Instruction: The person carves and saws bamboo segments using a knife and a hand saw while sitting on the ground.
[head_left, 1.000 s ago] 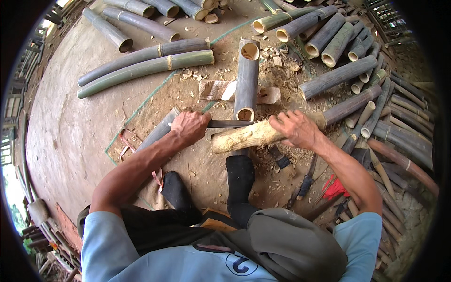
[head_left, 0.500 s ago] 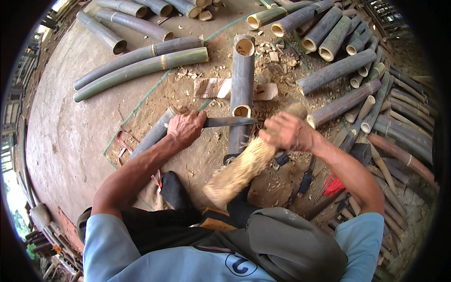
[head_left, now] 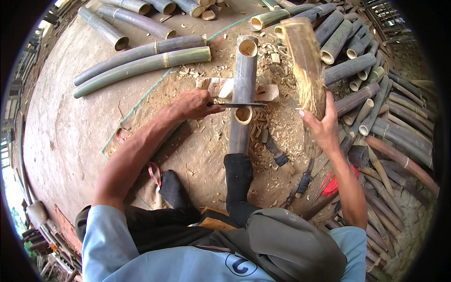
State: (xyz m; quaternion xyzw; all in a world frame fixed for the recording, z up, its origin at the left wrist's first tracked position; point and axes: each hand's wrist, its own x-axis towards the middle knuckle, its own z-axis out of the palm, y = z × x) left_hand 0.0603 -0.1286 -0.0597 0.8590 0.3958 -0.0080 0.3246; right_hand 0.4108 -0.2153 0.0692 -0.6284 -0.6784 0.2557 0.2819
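My left hand (head_left: pixel 193 104) is closed around the handle of a knife. Its blade (head_left: pixel 242 105) lies crosswise over a grey bamboo tube (head_left: pixel 243 82), just beyond a round opening (head_left: pixel 244 115) cut in it. A second opening (head_left: pixel 248 48) shows near the tube's far end. To the right, my right hand (head_left: pixel 324 128) grips a thick wooden club (head_left: pixel 303 61), frayed along its side and raised, slightly blurred. My foot in a black sock (head_left: pixel 238 176) rests on the tube's near end. A pale wood block (head_left: pixel 219 88) lies under the tube.
Two long bamboo poles (head_left: pixel 141 67) lie at the left. Many cut tubes (head_left: pixel 337 43) are piled along the right. Wood chips (head_left: pixel 277 136) cover the ground by the tube. A dark-handled tool (head_left: pixel 304 182) lies near a red cloth (head_left: pixel 332 182).
The club has swung up and away to the right with my right hand. My left hand and the knife have shifted a little farther away, and the blade has turned edge-on.
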